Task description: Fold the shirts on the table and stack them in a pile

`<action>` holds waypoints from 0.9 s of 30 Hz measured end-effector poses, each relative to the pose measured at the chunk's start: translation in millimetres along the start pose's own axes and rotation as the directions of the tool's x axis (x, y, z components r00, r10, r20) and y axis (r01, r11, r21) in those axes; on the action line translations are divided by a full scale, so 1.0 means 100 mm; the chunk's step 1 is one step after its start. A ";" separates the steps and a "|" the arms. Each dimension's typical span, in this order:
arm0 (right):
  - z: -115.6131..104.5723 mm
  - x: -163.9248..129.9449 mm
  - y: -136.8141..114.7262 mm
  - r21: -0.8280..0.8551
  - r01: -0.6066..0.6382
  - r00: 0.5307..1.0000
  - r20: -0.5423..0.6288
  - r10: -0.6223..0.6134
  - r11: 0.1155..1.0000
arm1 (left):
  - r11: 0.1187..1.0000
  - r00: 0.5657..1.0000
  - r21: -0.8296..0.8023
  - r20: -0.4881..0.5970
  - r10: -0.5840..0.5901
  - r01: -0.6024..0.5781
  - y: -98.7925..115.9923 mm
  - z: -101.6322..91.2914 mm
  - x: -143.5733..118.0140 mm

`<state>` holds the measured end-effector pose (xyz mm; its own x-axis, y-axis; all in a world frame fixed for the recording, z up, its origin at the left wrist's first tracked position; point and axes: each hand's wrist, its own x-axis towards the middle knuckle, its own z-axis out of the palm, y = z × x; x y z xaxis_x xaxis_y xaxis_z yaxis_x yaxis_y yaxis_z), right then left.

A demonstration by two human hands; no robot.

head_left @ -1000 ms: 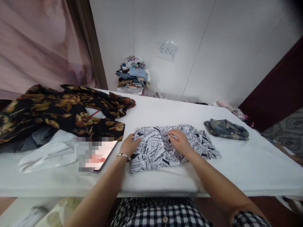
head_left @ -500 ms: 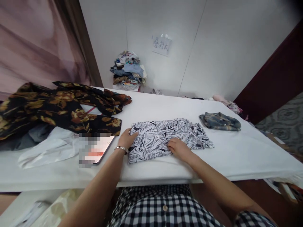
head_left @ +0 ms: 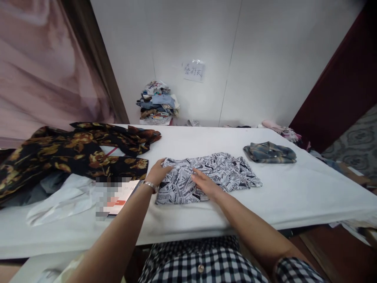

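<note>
Newspaper-print garment [head_left: 212, 173]: white cloth with black headline lettering, partly folded and flattened, some wrinkles. Lies on the white table [head_left: 294, 192] close to its near edge, about midway along it, long side running parallel to that edge; right end fans out into loose, uneven flaps.

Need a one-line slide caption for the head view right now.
Both hands, left hand and right hand, rest flat on a newsprint-patterned shirt on the white table, beside a dark floral garment.
</note>
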<state>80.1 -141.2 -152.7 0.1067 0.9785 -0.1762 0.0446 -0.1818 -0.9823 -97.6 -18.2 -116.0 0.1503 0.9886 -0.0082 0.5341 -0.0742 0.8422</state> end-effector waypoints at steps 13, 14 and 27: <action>-1.28 -0.29 0.12 0.280 -0.085 0.933 -0.313 0.175 0.956 | 0.956 0.941 -0.126 0.182 0.284 -0.264 0.52 1.06 -0.21; -1.32 -0.31 0.14 0.260 -0.085 0.935 -0.314 0.167 0.962 | 0.958 0.945 -0.056 0.158 0.286 -0.281 0.39 1.06 -0.24; -1.48 -0.15 0.43 -0.074 -0.049 0.942 -0.335 0.021 0.996 | 0.519 0.613 0.328 0.396 0.683 -0.790 -0.01 1.02 -0.89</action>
<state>227.3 -178.2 -183.0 0.4338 0.8857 -0.1657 0.1126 -0.2357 -0.9653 -26.7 -119.8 -170.9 0.7865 0.5039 0.3572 0.4312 -0.8620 0.2665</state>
